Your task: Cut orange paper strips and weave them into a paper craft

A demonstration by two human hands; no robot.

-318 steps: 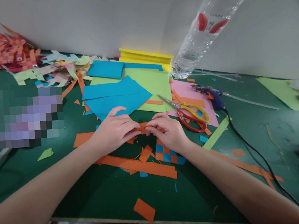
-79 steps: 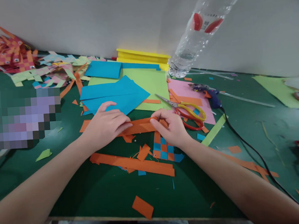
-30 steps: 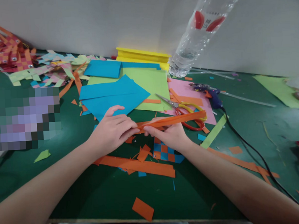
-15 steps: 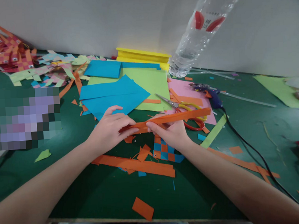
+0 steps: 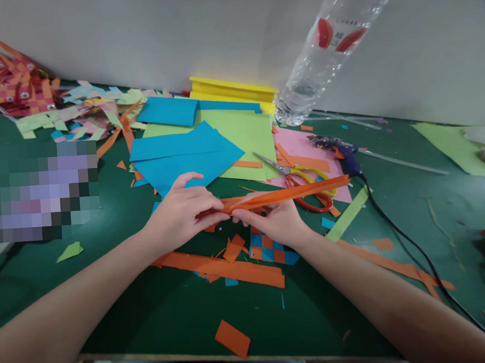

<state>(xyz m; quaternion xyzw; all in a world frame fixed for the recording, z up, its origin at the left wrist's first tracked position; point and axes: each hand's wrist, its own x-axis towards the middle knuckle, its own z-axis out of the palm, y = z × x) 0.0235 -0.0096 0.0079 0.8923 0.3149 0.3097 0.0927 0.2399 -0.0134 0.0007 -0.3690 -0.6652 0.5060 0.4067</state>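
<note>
Both hands hold a long folded orange paper strip [image 5: 296,191] above the table. My left hand [image 5: 182,211] pinches its left end between thumb and fingers, with the index finger raised. Closed on the strip near its middle is my right hand [image 5: 271,217], thumb in front and fingers partly hidden behind. The strip's free end slants up to the right, over the scissors [image 5: 308,185] with red and yellow handles. Under the right hand lies a woven blue-and-orange paper piece [image 5: 271,248]. Another orange strip [image 5: 231,271] lies nearer the front edge, with orange scraps [image 5: 235,249] beside it.
Blue paper sheets [image 5: 179,155] lie over green paper [image 5: 243,129] behind the hands. A clear bottle [image 5: 317,62] stands at the back. To the right are a glue gun [image 5: 345,156] and its black cord [image 5: 411,248]. Woven orange-red pieces [image 5: 10,80] are piled at back left.
My right thumb has slid a little left along the strip, closer to my left hand. The strip looks narrower and more closed, and its free end has shifted slightly right.
</note>
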